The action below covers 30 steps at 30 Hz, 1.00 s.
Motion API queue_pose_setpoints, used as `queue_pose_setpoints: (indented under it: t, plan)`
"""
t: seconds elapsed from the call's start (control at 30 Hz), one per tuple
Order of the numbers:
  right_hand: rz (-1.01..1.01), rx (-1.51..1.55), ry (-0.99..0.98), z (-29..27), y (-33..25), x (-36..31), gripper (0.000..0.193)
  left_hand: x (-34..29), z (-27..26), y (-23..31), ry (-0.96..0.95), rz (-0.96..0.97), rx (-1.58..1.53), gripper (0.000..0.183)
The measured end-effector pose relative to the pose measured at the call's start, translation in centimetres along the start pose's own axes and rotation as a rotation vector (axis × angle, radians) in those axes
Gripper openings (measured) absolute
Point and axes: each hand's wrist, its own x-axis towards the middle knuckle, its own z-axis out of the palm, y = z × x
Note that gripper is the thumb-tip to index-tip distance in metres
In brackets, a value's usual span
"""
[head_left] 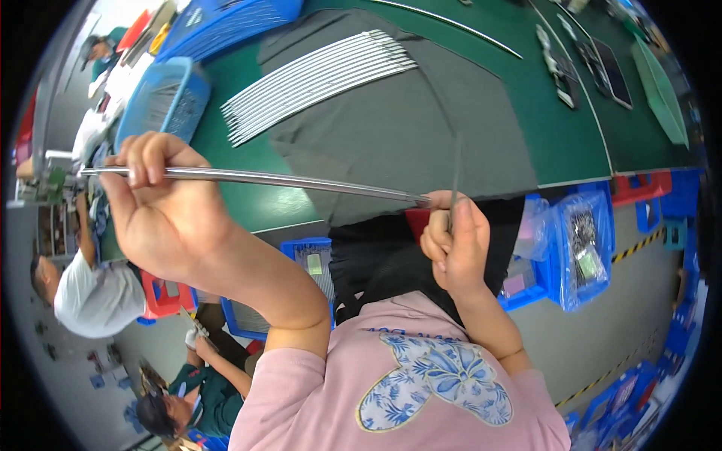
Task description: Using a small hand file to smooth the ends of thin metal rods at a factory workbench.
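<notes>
A long, thin, shiny metal rod (286,179) stretches between my two hands above the bench's near edge. My left hand (169,207) is raised, its fingers pinching the rod near its left end. At the other end, my right hand (457,244) is closed, with the rod tip against its forefinger. A thin, blurred grey strip (456,169) rises from that same fist; its kind is unclear. Just left of the right hand is a small red patch (418,224). Beyond my hands, a row of several similar metal rods (320,83) lies on a dark grey cloth (481,113).
A light blue basket (192,94) and a larger blue basket (226,26) stand far left on the green bench (271,207). A single rod (451,28) lies at the back. A phone (613,74) rests far right. Blue bins (556,282) stand right of me; co-workers (98,297) sit left.
</notes>
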Motion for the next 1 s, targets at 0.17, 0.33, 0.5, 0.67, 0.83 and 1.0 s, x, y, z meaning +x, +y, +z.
queue_pose_setpoints:
  t: [0.17, 0.33, 0.5, 0.67, 0.83, 1.0]
  plan:
    - [-0.015, -0.194, 0.193, -0.8, -0.7, -1.7, 0.024, -1.4, -2.9, -3.6, 0.126, -0.148, -0.074, 0.016]
    - [-0.045, -0.041, 0.291, -3.4, -1.9, -1.4, 0.021, -3.5, -5.1, -5.2, 0.055, -0.304, 0.067, 0.015]
    - [-0.179, -0.051, 0.489, -4.9, -2.6, -0.8, 0.015, -5.9, -7.6, -3.9, 0.057, -0.269, 1.229, 0.02]
    - [-0.222, -0.131, 0.506, -5.2, -2.4, -0.8, 0.013, -5.0, -8.7, -2.1, -0.081, -0.446, 1.835, 0.029]
    - [-0.239, -0.338, 0.488, -4.9, -2.5, -0.8, 0.015, -7.7, -4.0, -7.3, -0.794, -0.07, 1.847, 0.009]
    - [-0.1, -0.312, 0.47, -4.1, -3.4, -2.3, 0.028, -10.0, -3.0, -13.7, -1.236, -0.144, 1.534, 0.026]
